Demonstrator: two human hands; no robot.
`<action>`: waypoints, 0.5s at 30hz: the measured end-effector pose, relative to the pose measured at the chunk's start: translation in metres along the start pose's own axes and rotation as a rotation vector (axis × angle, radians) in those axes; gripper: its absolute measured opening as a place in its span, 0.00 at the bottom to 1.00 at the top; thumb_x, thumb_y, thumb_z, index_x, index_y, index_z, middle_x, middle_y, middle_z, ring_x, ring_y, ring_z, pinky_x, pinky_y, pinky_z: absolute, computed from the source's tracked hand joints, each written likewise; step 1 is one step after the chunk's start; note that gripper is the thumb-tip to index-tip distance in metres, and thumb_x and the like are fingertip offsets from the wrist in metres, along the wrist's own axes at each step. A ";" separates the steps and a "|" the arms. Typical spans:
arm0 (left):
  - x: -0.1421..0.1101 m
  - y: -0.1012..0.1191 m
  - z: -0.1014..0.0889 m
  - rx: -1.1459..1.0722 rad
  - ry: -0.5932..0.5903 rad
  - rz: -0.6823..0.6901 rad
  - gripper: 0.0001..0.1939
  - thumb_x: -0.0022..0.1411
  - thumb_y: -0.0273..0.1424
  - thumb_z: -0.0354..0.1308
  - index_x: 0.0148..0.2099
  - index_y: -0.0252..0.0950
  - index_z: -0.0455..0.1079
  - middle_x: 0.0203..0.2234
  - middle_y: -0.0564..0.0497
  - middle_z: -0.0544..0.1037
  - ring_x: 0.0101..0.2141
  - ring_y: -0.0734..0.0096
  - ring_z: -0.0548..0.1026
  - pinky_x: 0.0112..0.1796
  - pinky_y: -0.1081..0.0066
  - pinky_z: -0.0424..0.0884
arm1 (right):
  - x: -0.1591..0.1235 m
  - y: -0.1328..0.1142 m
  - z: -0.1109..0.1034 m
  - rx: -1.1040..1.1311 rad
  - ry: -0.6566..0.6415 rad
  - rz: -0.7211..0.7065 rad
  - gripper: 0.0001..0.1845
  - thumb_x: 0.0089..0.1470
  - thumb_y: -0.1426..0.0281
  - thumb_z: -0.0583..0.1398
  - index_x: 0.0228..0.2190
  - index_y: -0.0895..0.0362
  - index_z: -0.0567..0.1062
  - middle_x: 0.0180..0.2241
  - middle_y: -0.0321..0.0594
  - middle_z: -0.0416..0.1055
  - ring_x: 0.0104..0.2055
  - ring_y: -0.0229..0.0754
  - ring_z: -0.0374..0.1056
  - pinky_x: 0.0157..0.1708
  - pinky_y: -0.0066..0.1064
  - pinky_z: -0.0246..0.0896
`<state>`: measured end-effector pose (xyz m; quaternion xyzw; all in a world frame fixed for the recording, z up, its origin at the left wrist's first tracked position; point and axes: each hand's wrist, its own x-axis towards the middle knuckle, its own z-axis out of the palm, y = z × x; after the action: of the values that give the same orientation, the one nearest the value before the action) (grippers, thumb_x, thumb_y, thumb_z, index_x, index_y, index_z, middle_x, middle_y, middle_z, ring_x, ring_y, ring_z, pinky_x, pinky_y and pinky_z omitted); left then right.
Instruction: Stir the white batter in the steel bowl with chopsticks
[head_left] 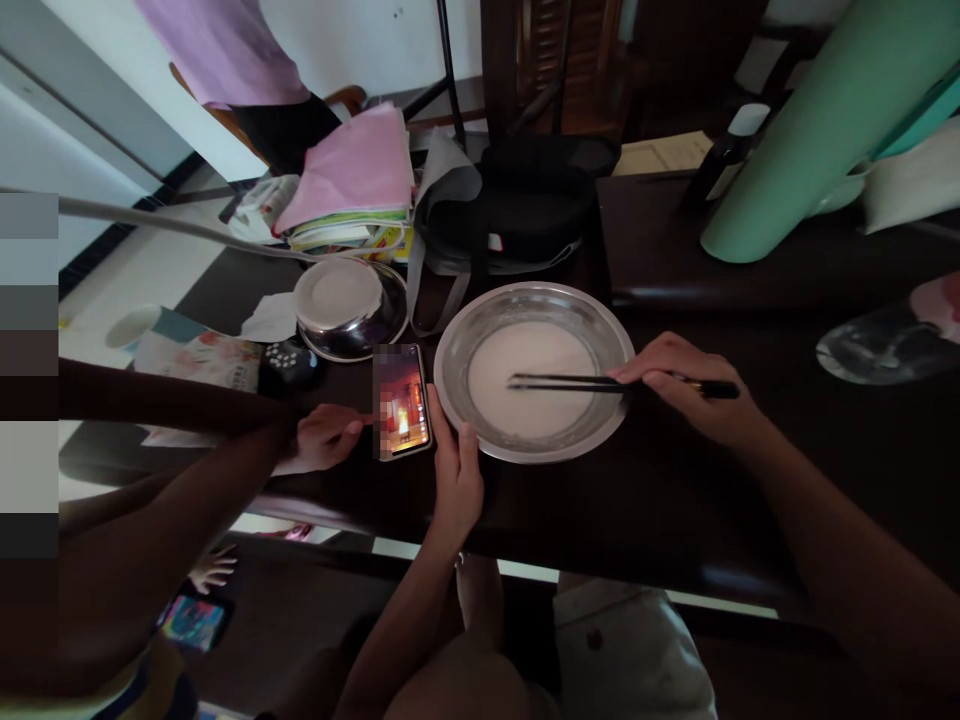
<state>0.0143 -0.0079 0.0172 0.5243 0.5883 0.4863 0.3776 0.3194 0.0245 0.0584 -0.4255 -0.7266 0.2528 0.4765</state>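
A wide metal basin point(531, 450) stands on the dark table, holding a milky white liquid point(525, 410). My left hand point(459, 475) grips the basin's near left side, thumb by the rim and fingers along the outer wall. In my right hand point(694, 385) is a pair of black chopsticks point(562, 382), held nearly level, their tips in the liquid. Just left of my left hand lies a phone point(405, 405) with a lit screen, and another person's hand point(328, 437) reaches a finger to its left edge.
Behind the phone sits a smaller metal bowl point(349, 335) with a pale upturned bowl point(337, 293) on it. A black bag point(525, 215) and a pink cloth point(352, 170) lie farther back. At right are a green cylinder point(802, 150), a dark bottle point(724, 160) and a clear container point(862, 350).
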 end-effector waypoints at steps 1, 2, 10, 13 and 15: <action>0.000 0.000 0.000 -0.001 0.000 -0.003 0.45 0.71 0.60 0.49 0.80 0.44 0.47 0.79 0.43 0.50 0.77 0.56 0.45 0.74 0.55 0.38 | 0.000 0.000 -0.001 -0.023 0.030 0.015 0.11 0.67 0.65 0.62 0.36 0.47 0.86 0.35 0.38 0.84 0.38 0.46 0.76 0.41 0.41 0.69; 0.000 0.000 0.000 -0.001 -0.004 -0.006 0.45 0.71 0.60 0.49 0.80 0.44 0.47 0.79 0.43 0.50 0.77 0.56 0.47 0.74 0.54 0.39 | 0.000 -0.001 -0.002 -0.034 0.079 0.045 0.12 0.67 0.65 0.62 0.35 0.48 0.86 0.34 0.38 0.84 0.38 0.45 0.76 0.41 0.40 0.69; 0.000 0.002 -0.001 -0.012 -0.009 -0.005 0.45 0.71 0.60 0.49 0.80 0.45 0.47 0.78 0.44 0.51 0.77 0.56 0.50 0.74 0.54 0.39 | 0.000 -0.002 0.000 -0.002 -0.020 0.040 0.12 0.66 0.62 0.62 0.36 0.47 0.86 0.35 0.40 0.85 0.39 0.48 0.78 0.42 0.42 0.71; 0.000 0.001 -0.001 -0.013 -0.012 -0.001 0.45 0.70 0.61 0.49 0.80 0.45 0.47 0.78 0.44 0.51 0.76 0.55 0.51 0.74 0.53 0.40 | 0.000 -0.002 -0.001 -0.036 0.107 0.091 0.14 0.67 0.62 0.61 0.34 0.48 0.86 0.34 0.40 0.84 0.38 0.46 0.77 0.40 0.41 0.70; 0.001 0.002 -0.001 -0.004 -0.014 -0.004 0.46 0.70 0.61 0.49 0.80 0.45 0.47 0.78 0.43 0.51 0.76 0.55 0.52 0.74 0.53 0.41 | 0.000 -0.002 -0.002 -0.021 0.129 0.113 0.16 0.68 0.64 0.60 0.33 0.49 0.86 0.32 0.40 0.83 0.35 0.44 0.76 0.37 0.39 0.70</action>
<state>0.0135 -0.0076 0.0191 0.5258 0.5856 0.4832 0.3837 0.3205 0.0233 0.0602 -0.4861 -0.6720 0.2436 0.5028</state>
